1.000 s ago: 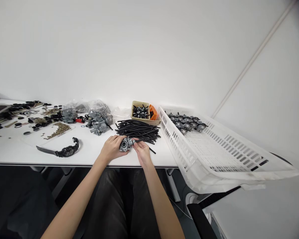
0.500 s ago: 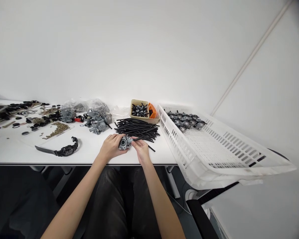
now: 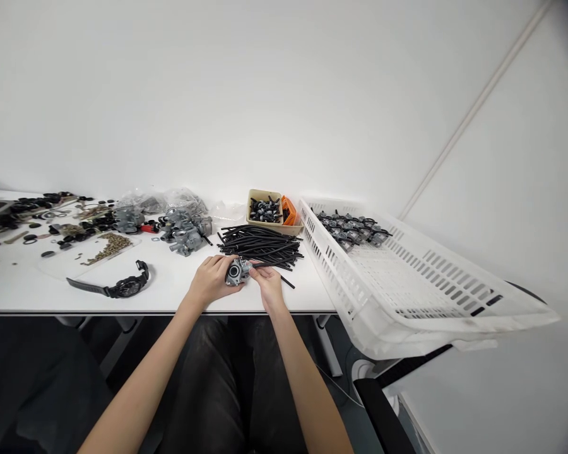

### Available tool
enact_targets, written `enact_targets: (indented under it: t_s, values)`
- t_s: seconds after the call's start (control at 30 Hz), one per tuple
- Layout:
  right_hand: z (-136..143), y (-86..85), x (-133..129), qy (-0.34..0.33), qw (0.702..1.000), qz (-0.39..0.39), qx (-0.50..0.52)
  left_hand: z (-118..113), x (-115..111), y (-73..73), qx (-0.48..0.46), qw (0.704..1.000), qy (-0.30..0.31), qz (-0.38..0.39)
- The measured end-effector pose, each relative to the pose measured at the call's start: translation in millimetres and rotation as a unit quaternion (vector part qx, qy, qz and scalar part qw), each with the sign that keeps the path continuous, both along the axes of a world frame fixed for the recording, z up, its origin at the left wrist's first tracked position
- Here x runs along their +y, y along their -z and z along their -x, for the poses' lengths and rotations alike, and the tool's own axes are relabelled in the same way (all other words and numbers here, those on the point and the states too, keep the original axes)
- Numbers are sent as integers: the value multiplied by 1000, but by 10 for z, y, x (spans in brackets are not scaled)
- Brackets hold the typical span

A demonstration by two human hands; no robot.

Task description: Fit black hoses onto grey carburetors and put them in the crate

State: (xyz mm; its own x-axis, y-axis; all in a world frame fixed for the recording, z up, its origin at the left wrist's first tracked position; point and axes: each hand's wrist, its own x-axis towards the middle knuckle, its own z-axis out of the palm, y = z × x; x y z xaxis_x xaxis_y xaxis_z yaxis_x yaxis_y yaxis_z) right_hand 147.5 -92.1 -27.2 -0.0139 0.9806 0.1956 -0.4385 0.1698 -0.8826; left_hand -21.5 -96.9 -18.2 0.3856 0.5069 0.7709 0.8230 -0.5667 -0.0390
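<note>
Just above the table's front edge, a grey metal carburetor with a round bore facing me is gripped by my left hand, whose fingers wrap round its left side. My right hand is closed at the carburetor's right side, pinching the end of a black rubber hose against it. Whether the hose sits on a fitting there is hidden by my fingers. Right behind both hands lies a pile of black hoses, and one loose hose sticks out past my right hand.
A white slotted crate on the right holds several carburetors. Behind the hoses stands a beige bin of small black parts, beside an orange basket. Leftward lie more carburetors, brass pieces and a black wristwatch.
</note>
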Motion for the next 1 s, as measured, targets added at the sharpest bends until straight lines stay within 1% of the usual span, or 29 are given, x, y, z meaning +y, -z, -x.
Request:
enact_targets:
  t_s: [0.27,0.57,0.77,1.0]
  values:
    - [3,-14,-5,-6,1000,-5,-9,3,-2,17,-3,1000,3,3]
    - [6,-97,-73,27,999,4,-33,-22,-14,2,-6,1000,3,-13]
    - [7,-82,-70,40,997,5,-61,-40,-14,-3,7,1000,9,-27]
    - [22,-77,-63,54,998,-8,-44,-47,-16,10,17,999,10,-30]
